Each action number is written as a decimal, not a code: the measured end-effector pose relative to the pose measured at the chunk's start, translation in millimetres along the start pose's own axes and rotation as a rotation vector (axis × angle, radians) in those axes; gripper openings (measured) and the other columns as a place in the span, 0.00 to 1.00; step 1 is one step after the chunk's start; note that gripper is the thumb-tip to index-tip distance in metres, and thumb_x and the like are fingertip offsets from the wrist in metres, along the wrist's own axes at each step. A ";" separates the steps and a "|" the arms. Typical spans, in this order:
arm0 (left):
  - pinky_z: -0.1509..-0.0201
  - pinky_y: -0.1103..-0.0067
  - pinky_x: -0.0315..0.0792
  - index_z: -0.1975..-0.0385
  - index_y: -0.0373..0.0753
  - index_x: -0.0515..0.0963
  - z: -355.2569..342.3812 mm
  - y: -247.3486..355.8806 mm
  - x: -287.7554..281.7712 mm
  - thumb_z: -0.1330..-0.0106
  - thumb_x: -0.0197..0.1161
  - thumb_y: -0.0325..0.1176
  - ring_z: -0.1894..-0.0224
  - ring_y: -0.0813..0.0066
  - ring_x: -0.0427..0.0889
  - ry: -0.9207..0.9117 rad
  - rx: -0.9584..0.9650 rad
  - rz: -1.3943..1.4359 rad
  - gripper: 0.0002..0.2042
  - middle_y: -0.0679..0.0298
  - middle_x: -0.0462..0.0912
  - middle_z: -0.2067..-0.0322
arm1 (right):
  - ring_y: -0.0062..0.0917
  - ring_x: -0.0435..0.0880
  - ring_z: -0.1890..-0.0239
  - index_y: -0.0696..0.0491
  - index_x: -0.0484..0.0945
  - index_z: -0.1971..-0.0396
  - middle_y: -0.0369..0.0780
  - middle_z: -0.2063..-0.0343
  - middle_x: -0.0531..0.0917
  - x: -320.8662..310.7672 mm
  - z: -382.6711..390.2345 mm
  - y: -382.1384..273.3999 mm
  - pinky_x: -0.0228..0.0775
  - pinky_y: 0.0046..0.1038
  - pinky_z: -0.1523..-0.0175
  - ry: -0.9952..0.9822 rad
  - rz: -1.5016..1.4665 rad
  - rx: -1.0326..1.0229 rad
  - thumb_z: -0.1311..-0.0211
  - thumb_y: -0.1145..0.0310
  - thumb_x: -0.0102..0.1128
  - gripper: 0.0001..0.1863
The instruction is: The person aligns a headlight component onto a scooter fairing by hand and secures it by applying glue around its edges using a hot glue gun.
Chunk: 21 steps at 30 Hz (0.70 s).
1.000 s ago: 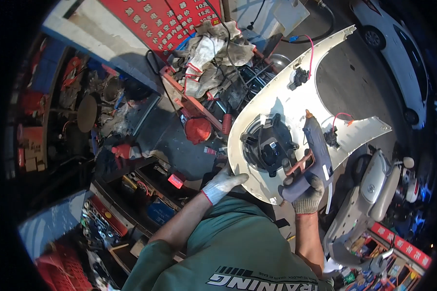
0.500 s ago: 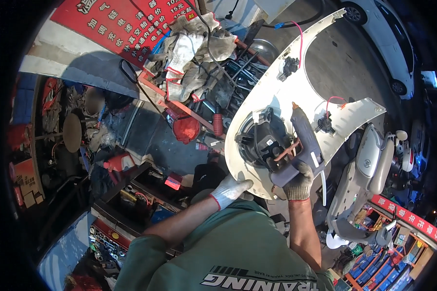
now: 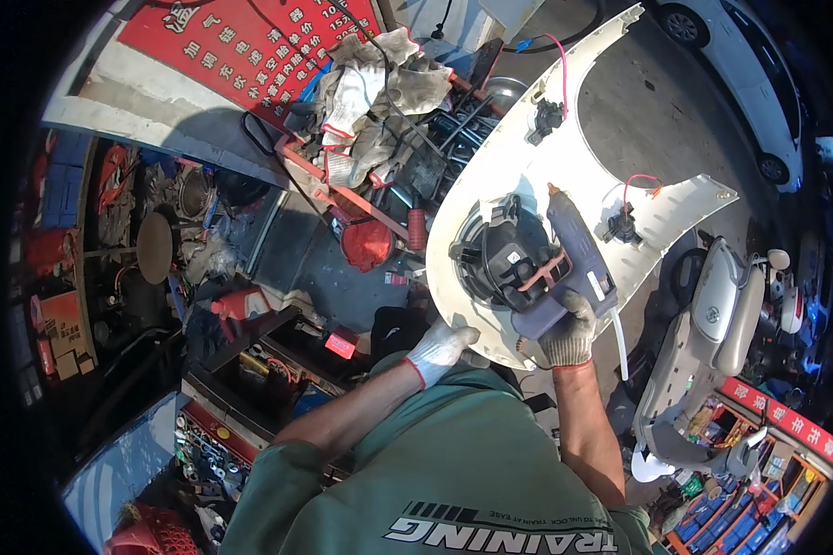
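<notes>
A smooth, curved cream panel [image 3: 594, 196] of thin, hard-looking material stands in front of the torso, its hollow side up and two tapering horns reaching far and right. The left hand [image 3: 442, 350], in a white knit glove with a red-edged cuff, pinches the panel's near left rim, thumb on top; its other fingers are mostly hidden. The right hand [image 3: 569, 331], in a greyer ribbed knit glove, is closed around a dull purple-grey glue gun [image 3: 583, 254], though its fingertips cannot be made out. The gun lies over the panel's hollow, its brownish nozzle [image 3: 553, 189] pointing far, a pale, slim stick [image 3: 620, 344] jutting from its rear. Just left of it sits a round, ribbed black housing [image 3: 504, 257]. Two small black sockets with thin pink wires sit farther along. Beyond, on the left, are crumpled cloth gloves [image 3: 370, 102] and a red bowl [image 3: 367, 246]; on the right stands a glossy pale scooter [image 3: 713, 310].
</notes>
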<state>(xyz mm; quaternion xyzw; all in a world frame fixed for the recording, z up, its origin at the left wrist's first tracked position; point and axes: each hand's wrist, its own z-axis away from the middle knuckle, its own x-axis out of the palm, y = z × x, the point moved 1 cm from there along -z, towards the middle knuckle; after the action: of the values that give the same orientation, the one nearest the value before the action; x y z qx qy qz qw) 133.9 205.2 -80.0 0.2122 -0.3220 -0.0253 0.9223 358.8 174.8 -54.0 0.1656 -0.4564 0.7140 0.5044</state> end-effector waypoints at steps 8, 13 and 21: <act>0.58 0.66 0.88 0.40 0.31 0.67 -1.4 -4.3 0.7 0.34 0.54 0.23 0.52 0.61 0.85 -0.028 0.071 -0.048 0.21 0.54 0.80 0.49 | 0.45 0.78 0.41 0.53 0.64 0.33 0.46 0.42 0.76 -4.3 -0.6 4.2 0.77 0.55 0.41 -0.013 0.083 -0.060 0.51 0.70 0.64 0.40; 0.57 0.66 0.87 0.40 0.30 0.67 1.5 -0.9 3.8 0.34 0.55 0.24 0.52 0.60 0.85 -0.024 0.073 -0.018 0.21 0.54 0.80 0.50 | 0.40 0.82 0.47 0.54 0.68 0.36 0.45 0.48 0.79 -16.2 -3.8 3.8 0.81 0.47 0.44 0.106 0.104 -0.024 0.52 0.71 0.64 0.37; 0.56 0.66 0.86 0.39 0.33 0.68 1.7 -4.2 6.5 0.35 0.56 0.26 0.50 0.62 0.84 -0.030 0.090 -0.056 0.23 0.55 0.80 0.50 | 0.43 0.82 0.49 0.55 0.69 0.38 0.46 0.50 0.80 -0.1 1.0 -0.8 0.81 0.49 0.47 0.070 0.137 0.002 0.51 0.70 0.61 0.34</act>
<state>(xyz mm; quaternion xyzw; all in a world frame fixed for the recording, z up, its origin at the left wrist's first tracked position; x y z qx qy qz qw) 138.4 199.5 -76.7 0.2618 -0.3307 -0.0397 0.9058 359.4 173.9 -53.1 0.1095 -0.4478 0.7528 0.4699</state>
